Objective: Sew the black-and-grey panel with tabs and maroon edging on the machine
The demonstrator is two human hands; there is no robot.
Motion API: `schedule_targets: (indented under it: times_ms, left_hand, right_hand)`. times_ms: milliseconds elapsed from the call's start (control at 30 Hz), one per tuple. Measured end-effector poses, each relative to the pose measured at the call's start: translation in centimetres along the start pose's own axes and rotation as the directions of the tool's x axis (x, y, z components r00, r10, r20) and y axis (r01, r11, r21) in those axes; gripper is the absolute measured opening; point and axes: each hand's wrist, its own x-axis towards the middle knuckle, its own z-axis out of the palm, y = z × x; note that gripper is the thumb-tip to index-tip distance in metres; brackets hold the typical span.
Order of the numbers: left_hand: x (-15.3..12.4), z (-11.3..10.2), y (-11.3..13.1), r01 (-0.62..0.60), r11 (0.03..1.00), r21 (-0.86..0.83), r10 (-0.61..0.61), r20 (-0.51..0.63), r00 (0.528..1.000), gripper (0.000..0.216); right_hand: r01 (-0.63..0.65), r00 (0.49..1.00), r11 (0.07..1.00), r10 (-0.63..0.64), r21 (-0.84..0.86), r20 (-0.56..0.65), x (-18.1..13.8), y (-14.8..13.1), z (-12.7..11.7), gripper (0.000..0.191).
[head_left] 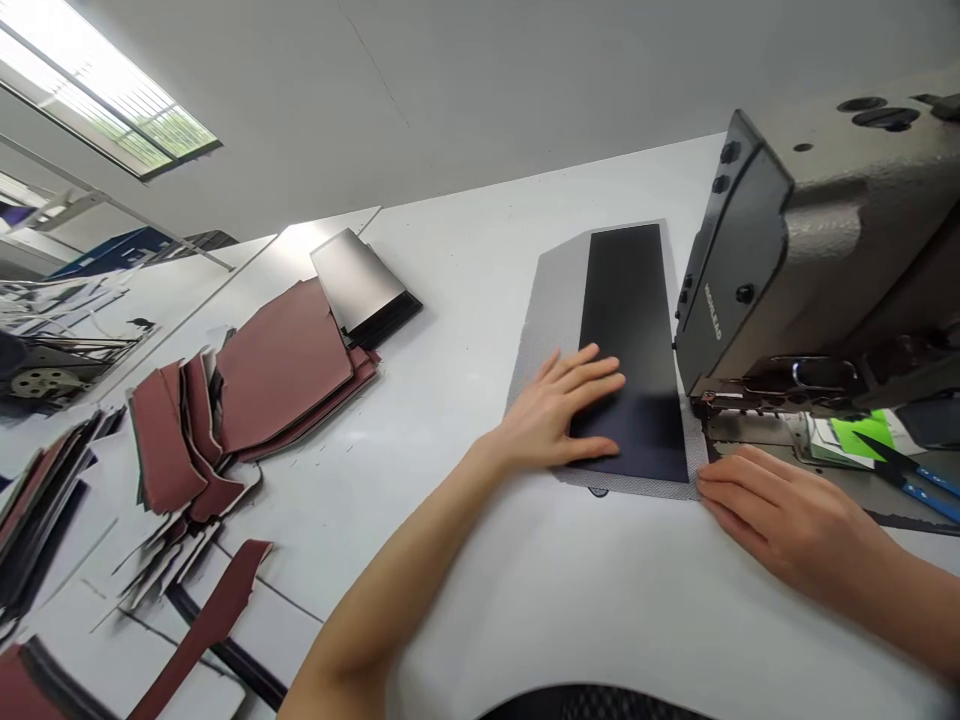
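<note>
A grey mesh fabric piece (pixel 551 300) lies on the white table (pixel 465 560) with a black panel (pixel 630 300) laid on top of it. My left hand (pixel 559 405) lies flat on both, fingers stretched out across the black panel's near end. My right hand (pixel 772 505) rests at the near right corner of the grey piece, fingers together and touching its edge, just in front of the sewing machine's presser foot (pixel 709 410). The dark grey sewing machine head (pixel 817 250) stands over the panel's right side.
Stacks of maroon cut pieces (pixel 277 365) and a pile of dark panels with a silvery top (pixel 360 280) lie at the left. Loose maroon and black strips (pixel 202 620) spread near the front left. Blue-handled scissors (pixel 911 480) and green paper (pixel 859 435) sit behind the machine.
</note>
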Motion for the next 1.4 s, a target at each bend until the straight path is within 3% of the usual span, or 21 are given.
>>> schedule_targets:
  times_ms: [133, 267, 433, 600, 733, 800, 1033, 1200, 1400]
  left_hand:
    - [-0.2, 1.9, 2.6, -0.177, 0.983, -0.053, 0.178, 0.018, 0.984, 0.042]
    - [-0.5, 3.9, 3.6, -0.163, 0.986, -0.019, 0.162, -0.05, 0.985, 0.026]
    - [-1.0, 4.7, 3.4, -0.195, 0.979, 0.063, 0.201, -0.114, 0.973, 0.025]
    - [-1.2, 4.9, 3.9, -0.208, 0.971, 0.121, 0.224, -0.135, 0.965, 0.026]
    - [-1.1, 4.8, 4.9, -0.183, 0.975, 0.123, 0.198, -0.113, 0.974, 0.038]
    - [-1.0, 4.9, 5.3, -0.165, 0.979, 0.117, 0.181, -0.142, 0.973, 0.033]
    - [-0.5, 5.2, 6.7, -0.039, 0.991, 0.128, 0.066, -0.215, 0.974, 0.028]
    - [-0.7, 5.5, 6.8, -0.076, 0.979, 0.191, 0.12, -0.231, 0.966, 0.027]
    - [-0.8, 6.1, 6.1, -0.148, 0.953, 0.264, 0.203, -0.196, 0.959, 0.036]
  right_hand:
    - [-0.018, 1.0, 0.998, 0.018, -0.055, 0.008, 0.1, -0.2, 0.4, 0.021]
    - [0.018, 1.0, 0.998, -0.018, -0.058, 0.0, -0.1, 0.0, 0.1, 0.021]
    - [0.039, 0.999, 0.996, -0.037, -0.076, 0.026, -0.2, 0.0, 0.0, 0.024]
    - [0.082, 0.994, 0.98, -0.094, -0.183, -0.058, 0.7, -0.1, 0.6, 0.019]
    - [-0.078, 0.991, 0.997, 0.074, -0.024, -0.112, 0.9, -0.1, 0.9, 0.018]
    - [-0.14, 0.983, 0.989, 0.145, 0.05, -0.112, 0.9, -0.1, 0.9, 0.018]
    - [-0.189, 0.977, 0.975, 0.199, 0.114, -0.077, 0.7, -0.1, 0.6, 0.006]
    - [-0.283, 0.955, 0.959, 0.285, 0.033, -0.081, 1.1, 0.2, 1.0, 0.02]
    - [-0.336, 0.942, 0.941, 0.336, 0.048, 0.009, 1.5, 0.5, 0.9, 0.019]
